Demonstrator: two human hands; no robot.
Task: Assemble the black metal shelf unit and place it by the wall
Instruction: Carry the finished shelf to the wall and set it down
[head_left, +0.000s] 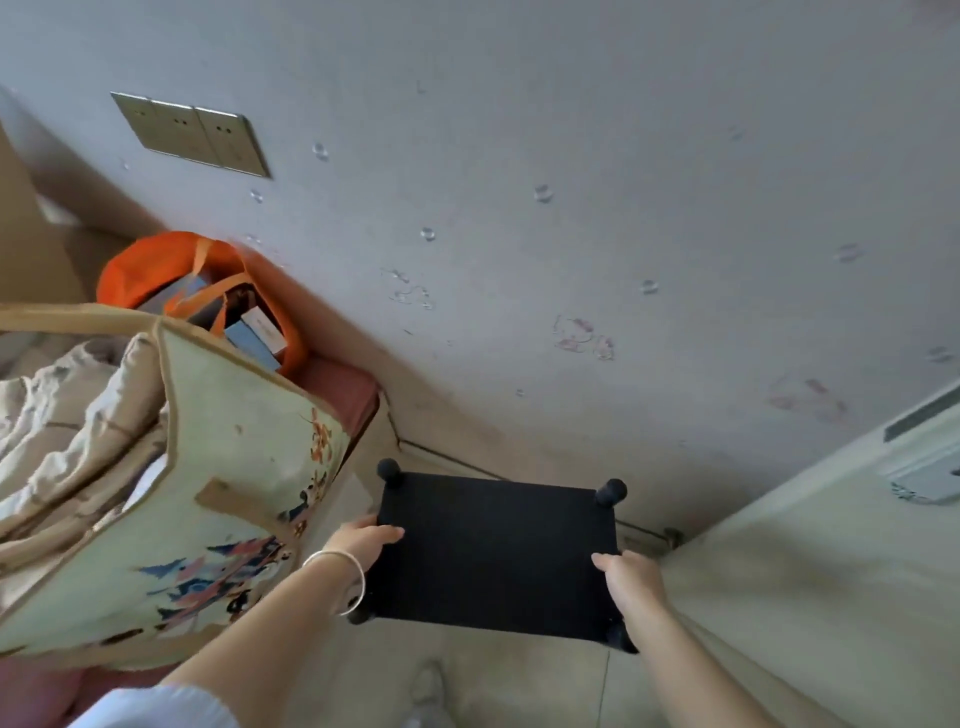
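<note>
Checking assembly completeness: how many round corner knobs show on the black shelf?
4: far-left knob, far-right knob, near-left knob partly behind the left wrist, near-right knob beside the right forearm.

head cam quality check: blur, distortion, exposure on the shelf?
Head view: wide-angle warp bends the wall and tilts the floor line; overall soft, slight motion blur on the fabric storage bag. Lighting flat, no glare. Black shelf unit reads as a featureless dark slab, detail crushed. Left hand and right hand on its side edges stay legible.
</note>
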